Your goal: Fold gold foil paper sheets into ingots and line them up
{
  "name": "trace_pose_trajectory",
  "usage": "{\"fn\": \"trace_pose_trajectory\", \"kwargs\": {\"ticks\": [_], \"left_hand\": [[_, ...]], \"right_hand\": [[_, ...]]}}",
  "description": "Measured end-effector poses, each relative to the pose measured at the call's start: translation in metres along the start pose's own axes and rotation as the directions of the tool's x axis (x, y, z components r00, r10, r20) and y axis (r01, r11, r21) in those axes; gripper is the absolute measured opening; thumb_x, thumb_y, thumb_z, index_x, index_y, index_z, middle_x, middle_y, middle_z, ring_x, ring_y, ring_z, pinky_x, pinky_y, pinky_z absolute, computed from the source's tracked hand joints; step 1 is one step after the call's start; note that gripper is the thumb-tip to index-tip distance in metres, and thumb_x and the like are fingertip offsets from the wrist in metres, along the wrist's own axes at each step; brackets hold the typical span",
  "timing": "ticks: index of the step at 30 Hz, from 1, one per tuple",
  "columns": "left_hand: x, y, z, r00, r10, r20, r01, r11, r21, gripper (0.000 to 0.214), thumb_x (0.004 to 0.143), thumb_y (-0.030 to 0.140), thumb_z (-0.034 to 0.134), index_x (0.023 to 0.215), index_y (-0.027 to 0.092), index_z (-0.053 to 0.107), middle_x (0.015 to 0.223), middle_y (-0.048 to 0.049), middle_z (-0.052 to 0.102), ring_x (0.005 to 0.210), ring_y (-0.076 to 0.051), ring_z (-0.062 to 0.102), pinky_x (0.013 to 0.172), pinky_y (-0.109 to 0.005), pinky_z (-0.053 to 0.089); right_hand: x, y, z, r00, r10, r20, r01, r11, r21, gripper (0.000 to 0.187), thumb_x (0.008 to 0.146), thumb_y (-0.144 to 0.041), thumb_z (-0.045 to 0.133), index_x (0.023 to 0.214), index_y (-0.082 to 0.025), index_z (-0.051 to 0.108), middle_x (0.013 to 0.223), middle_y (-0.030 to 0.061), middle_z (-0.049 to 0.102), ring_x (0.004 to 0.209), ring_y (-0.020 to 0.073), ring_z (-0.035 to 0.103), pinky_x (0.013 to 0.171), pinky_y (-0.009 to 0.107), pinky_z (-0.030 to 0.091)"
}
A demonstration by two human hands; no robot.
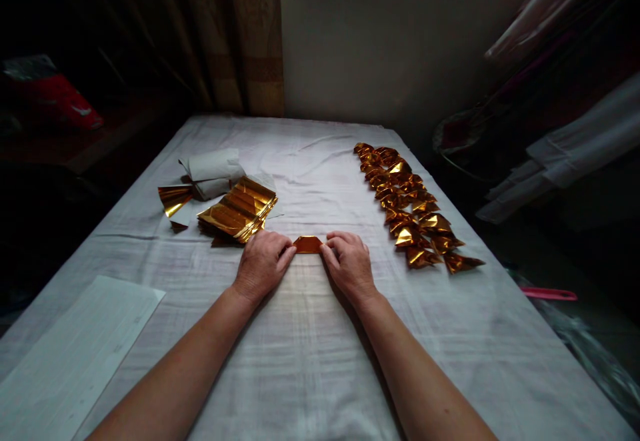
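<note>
Where grip clamps: left hand point(263, 264), right hand point(350, 264), on trapezoidal gold-foil strip point(309, 245)
Strip: could tear if pulled unevenly

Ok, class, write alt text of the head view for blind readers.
The left hand and right hand hold a folded gold strip by its ends on a pale cloth. Stacked gold sheets lie left, rows of folded gold pieces right.
</note>
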State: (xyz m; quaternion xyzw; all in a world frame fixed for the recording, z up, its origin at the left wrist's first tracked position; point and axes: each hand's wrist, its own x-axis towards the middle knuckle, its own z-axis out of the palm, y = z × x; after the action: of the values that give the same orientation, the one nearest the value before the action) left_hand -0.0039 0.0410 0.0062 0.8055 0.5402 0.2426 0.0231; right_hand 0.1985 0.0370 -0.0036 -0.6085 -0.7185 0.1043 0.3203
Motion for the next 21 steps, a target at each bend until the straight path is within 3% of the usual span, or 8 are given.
{"fn": "trace_pose_trajectory", "kwargs": {"ticks": [14, 18, 21], "left_hand": [[0.0002, 0.0064, 0.0026, 0.999, -0.037, -0.030, 0.039, 0.998, 0.049, 0.015, 0.091, 0.028, 0.059, 0.077, 0.022, 0.059, 0.079, -0.0050, 0.065, 0.081, -0.024, 0.054, 0.074, -0.038, 0.040], [-0.0002, 0.0057, 0.0038, 0.998, -0.044, -0.053, 0.047, 0.998, 0.045, 0.004, 0.090, 0.026, 0.059, 0.089, 0.022, 0.061, 0.080, -0.0036, 0.065, 0.081, -0.024, 0.055, 0.075, -0.037, 0.040], [-0.0008, 0.0054, 0.0044, 0.998, -0.038, -0.049, 0.040, 0.998, 0.053, 0.013, 0.091, 0.023, 0.059, 0.103, 0.023, 0.064, 0.084, -0.0039, 0.066, 0.083, -0.024, 0.055, 0.076, -0.037, 0.040]], "right_hand": [[0.0071, 0.0015, 0.0021, 1.000, 0.001, 0.004, -0.001, 0.998, -0.065, 0.018, 0.093, -0.033, 0.059, 0.078, -0.024, 0.063, 0.095, 0.0047, 0.068, 0.093, 0.0234, 0.057, 0.081, 0.035, 0.041], [0.0082, 0.0010, 0.0026, 1.000, -0.003, -0.001, 0.003, 0.995, -0.099, 0.017, 0.093, -0.034, 0.057, 0.081, -0.024, 0.063, 0.090, 0.0050, 0.066, 0.088, 0.0238, 0.054, 0.076, 0.035, 0.039], [0.0086, 0.0003, 0.0026, 1.000, 0.010, 0.014, -0.008, 0.994, -0.112, 0.014, 0.093, -0.030, 0.056, 0.083, -0.024, 0.063, 0.091, 0.0047, 0.066, 0.090, 0.0240, 0.054, 0.076, 0.035, 0.038]]}}
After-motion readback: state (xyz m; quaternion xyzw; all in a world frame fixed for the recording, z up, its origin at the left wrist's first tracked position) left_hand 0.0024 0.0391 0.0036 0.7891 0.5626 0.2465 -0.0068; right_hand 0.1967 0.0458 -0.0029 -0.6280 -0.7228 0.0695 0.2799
